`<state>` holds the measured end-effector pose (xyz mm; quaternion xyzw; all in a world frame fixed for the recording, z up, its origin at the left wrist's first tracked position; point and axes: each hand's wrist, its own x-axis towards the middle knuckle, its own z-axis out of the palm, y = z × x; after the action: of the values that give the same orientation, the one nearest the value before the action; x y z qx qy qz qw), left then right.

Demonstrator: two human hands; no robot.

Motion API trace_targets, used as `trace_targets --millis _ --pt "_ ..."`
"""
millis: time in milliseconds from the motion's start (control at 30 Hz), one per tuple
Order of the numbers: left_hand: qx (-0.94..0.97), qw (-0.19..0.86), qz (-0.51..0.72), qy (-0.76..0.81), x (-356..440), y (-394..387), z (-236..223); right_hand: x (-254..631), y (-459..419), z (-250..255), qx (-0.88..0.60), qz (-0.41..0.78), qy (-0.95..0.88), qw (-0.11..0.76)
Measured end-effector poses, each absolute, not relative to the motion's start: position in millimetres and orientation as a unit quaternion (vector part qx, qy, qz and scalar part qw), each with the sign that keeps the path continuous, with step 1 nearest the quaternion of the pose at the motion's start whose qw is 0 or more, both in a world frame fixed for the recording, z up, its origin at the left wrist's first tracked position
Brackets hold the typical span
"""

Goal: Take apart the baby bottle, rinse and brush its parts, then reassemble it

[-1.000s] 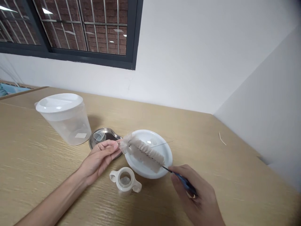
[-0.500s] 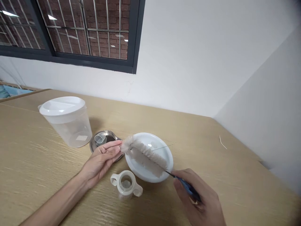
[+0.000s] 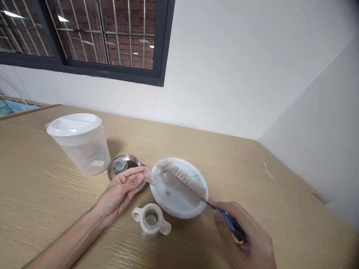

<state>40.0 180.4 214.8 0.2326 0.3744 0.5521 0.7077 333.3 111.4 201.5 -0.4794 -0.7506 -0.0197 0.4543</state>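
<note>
My right hand [image 3: 245, 235] is closed around the blue handle of a bottle brush [image 3: 182, 181], whose pale bristles lie over a white bowl [image 3: 193, 209]. My left hand [image 3: 122, 190] pinches a small translucent piece [image 3: 149, 177] in its fingertips, just left of the brush's curved tip; its exact kind is unclear. Below the bowl stands a small bottle with two ring handles [image 3: 151, 220], open at the top. Partly behind my left hand is a kidney-shaped metal tray [image 3: 110, 173] with a clear cup-like piece [image 3: 120, 164] in it.
A clear plastic pitcher with a white lid [image 3: 80, 144] stands at the left. A thin wire [image 3: 200, 174] sticks out over the bowl's far rim. Toward the right of the wooden table [image 3: 235, 164] lies a short white strip [image 3: 268, 170]. Walls and a barred window [image 3: 112, 33] border the table.
My right hand has drawn the brush a little to the right. Its tip has come away from my left fingers, showing the translucent piece there. My left hand has stayed about still.
</note>
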Motion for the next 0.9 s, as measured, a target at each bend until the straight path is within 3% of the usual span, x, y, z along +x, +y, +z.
trace_targets --millis 433,633,900 --pt "0.36 0.691 0.506 0.371 34.9 180.4 208.0 337.4 112.7 197.6 -0.45 0.001 -0.769 0.454" --pt "0.461 0.677 0.428 0.381 25.6 180.6 208.7 339.2 110.4 201.6 -0.456 -0.003 -0.77 0.445" --pt "0.483 0.668 0.44 0.357 26.4 180.3 212.0 343.7 110.8 200.6 -0.533 -0.029 -0.708 0.462"
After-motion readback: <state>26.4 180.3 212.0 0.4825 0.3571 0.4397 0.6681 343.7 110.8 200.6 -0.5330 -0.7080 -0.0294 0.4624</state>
